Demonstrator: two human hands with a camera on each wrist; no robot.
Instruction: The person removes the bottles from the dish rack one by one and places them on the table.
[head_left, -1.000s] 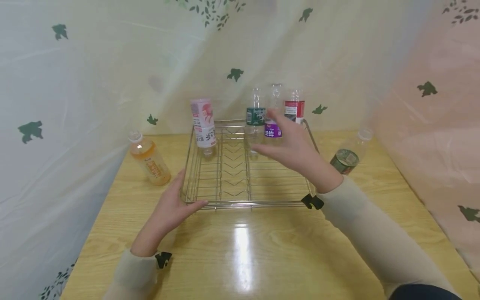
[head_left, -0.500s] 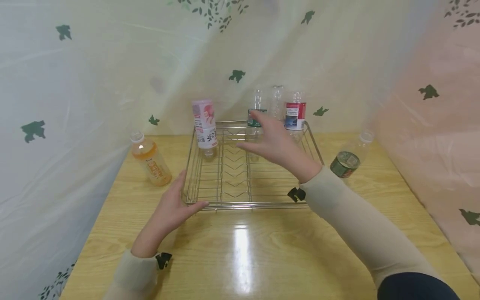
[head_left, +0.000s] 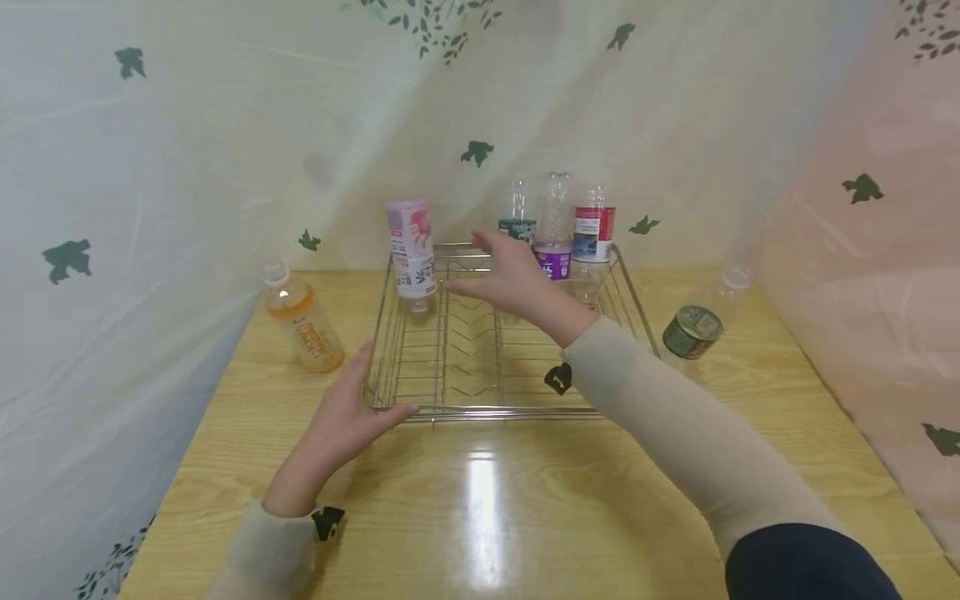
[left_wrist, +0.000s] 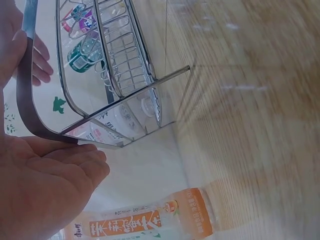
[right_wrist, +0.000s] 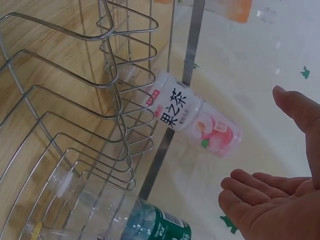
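Observation:
A wire dish rack (head_left: 480,410) stands on the table. My left hand (head_left: 341,417) holds its near left corner, thumb along the front rim and fingers at the left side; the left wrist view shows the bent fingers (left_wrist: 82,165) beside the rim. Over the rack, my right hand (head_left: 513,279) is spread with nothing in it, pointing at an upside-down pink and white peach tea bottle (head_left: 411,250) in the back left. Behind that hand, several upturned bottles stand in the rack: a green-labelled one (head_left: 517,227), a purple-labelled one (head_left: 553,263) and a red-labelled one (head_left: 594,233).
An orange-labelled bottle (head_left: 303,325) stands upright on the table (head_left: 420,517) left of the rack. Right of the rack is an upright bottle with a dark green label (head_left: 693,329). A patterned curtain (head_left: 300,125) hangs behind and along both sides.
My right hand has moved left across the rack, away from the purple-labelled bottle and towards the peach tea bottle. The left hand stays at the rack's corner.

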